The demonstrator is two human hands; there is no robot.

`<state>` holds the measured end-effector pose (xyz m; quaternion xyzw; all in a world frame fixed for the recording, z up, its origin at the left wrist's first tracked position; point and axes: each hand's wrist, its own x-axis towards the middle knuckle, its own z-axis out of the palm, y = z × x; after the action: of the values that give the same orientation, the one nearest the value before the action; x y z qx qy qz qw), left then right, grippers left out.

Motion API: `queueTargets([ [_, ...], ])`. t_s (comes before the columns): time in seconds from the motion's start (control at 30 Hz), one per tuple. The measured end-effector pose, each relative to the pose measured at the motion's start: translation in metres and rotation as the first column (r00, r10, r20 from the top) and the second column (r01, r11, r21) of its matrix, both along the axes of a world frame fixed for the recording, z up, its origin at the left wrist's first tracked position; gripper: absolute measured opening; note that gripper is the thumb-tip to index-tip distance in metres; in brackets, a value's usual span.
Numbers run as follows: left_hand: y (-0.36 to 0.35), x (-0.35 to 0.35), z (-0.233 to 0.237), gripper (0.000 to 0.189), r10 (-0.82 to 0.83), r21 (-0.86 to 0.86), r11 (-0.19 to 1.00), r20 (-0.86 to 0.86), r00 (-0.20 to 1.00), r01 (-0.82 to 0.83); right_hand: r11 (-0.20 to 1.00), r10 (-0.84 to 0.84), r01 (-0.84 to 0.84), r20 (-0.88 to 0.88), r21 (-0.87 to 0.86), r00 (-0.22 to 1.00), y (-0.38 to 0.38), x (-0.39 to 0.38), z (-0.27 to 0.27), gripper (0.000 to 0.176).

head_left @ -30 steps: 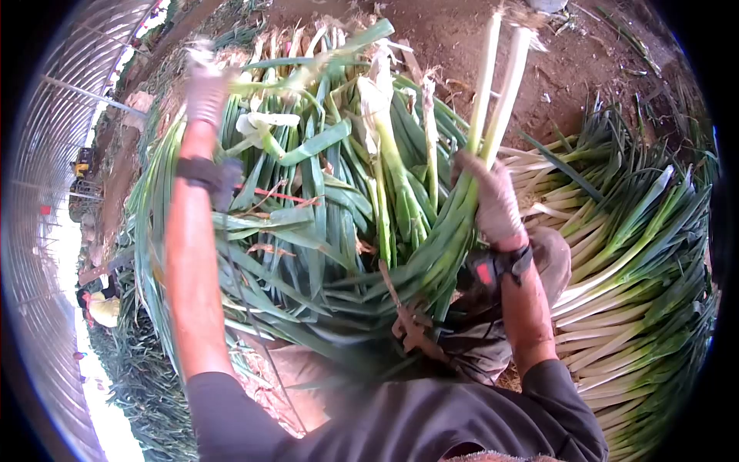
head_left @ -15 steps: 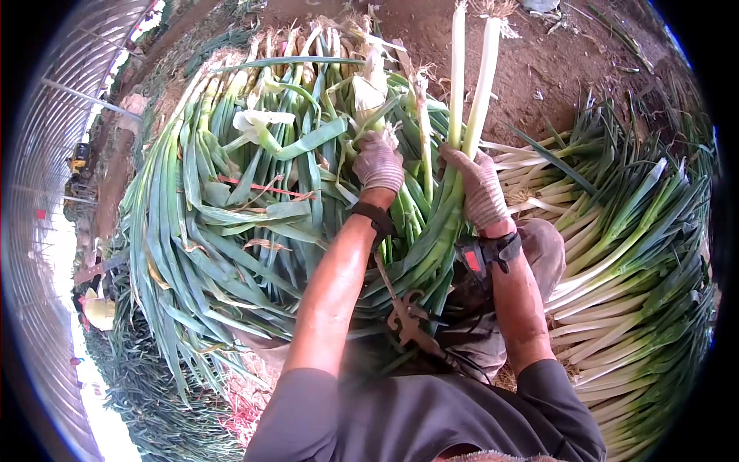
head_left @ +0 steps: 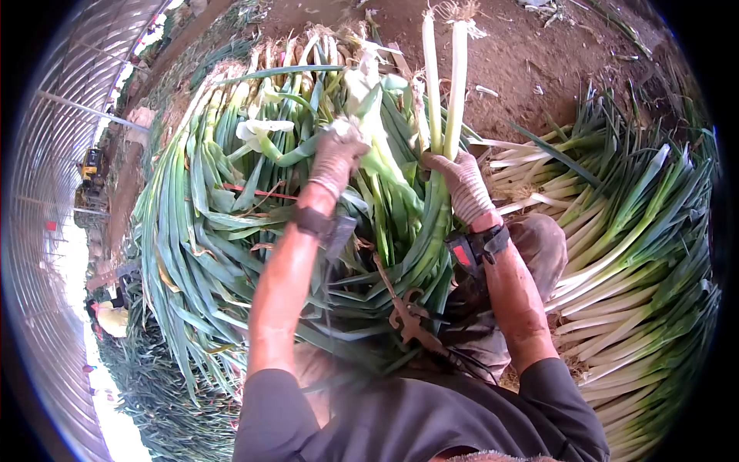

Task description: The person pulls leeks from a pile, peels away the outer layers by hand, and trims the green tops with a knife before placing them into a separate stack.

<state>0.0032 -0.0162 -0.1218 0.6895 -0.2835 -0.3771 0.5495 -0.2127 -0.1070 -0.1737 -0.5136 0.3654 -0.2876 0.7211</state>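
Two green onions [head_left: 456, 92] stand roots-up in my right hand [head_left: 463, 181], which is gloved and wrapped around them where white turns to green. Their long leaves hang down toward my lap. My left hand [head_left: 337, 158], also gloved, is closed and slightly blurred over the pile of green onions [head_left: 223, 177]. Something pale shows at its fingertips, too smeared to name. Just right of it, a loose stripped leaf [head_left: 381, 142] lies on the pile. A metal tool with a hooked end [head_left: 412, 319] rests near my lap below both hands.
Cleaned green onions [head_left: 608, 292] with white stems lie in a long row on my right. Bare soil [head_left: 523, 54] stretches ahead, with scraps on it. More onions [head_left: 169, 393] cover the ground at lower left, beside a curved greenhouse wall [head_left: 54, 192].
My left hand has moved left and slightly up, away from the right hand. The two onions in my right hand have shifted a little left and down in view.
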Motion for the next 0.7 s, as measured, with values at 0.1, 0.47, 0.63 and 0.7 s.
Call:
queueTargets([
  [0.1,0.008,0.015,0.056,0.012,-0.219,0.080,0.974,0.064,0.974,0.213,0.998,0.019,-0.018,0.025,-0.053,0.999,0.005,0.011,-0.013,0.035],
  [0.47,-0.028,0.010,0.153,0.006,-0.213,-0.061,0.966,0.363,0.907,0.251,0.952,0.302,-0.303,0.052,0.029,0.952,0.011,0.042,-0.024,0.034],
  [0.63,-0.053,0.081,0.166,0.005,0.175,-0.347,0.935,0.290,0.941,-0.067,0.964,0.261,-0.264,0.219,-0.017,0.940,0.016,0.030,0.020,0.039],
  [0.7,-0.053,0.125,0.161,0.006,0.325,-0.366,0.906,0.275,0.905,-0.214,0.985,0.167,-0.162,0.114,-0.050,0.979,0.018,0.025,0.043,0.040],
])
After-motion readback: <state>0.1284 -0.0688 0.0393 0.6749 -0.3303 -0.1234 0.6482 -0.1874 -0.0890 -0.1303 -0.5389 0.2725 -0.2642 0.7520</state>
